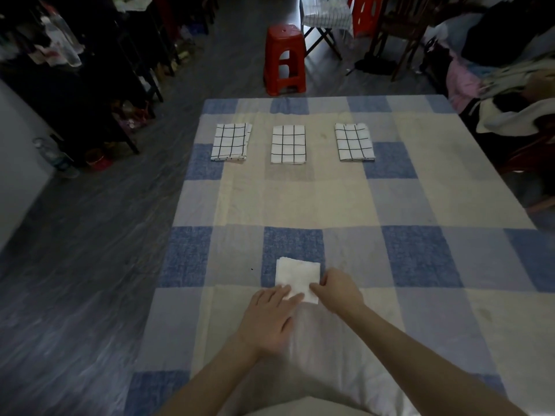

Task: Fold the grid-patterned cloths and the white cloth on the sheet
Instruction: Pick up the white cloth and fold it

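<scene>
The white cloth point(297, 276) lies folded into a small square on the near part of the checked sheet point(420, 199), on a dark blue square. The left hand point(270, 316) rests flat on its near left corner, fingers point(285, 297) straight and slightly spread. The right hand point(338, 291) is at the cloth's near right corner with fingers curled, seemingly pinching the edge, though the grip itself is hidden. At the far end three folded grid cloths lie in a row, well apart: left point(230, 142), middle point(288, 144), right point(354, 142). A red stool point(284, 60) stands on the floor beyond the sheet.
</scene>
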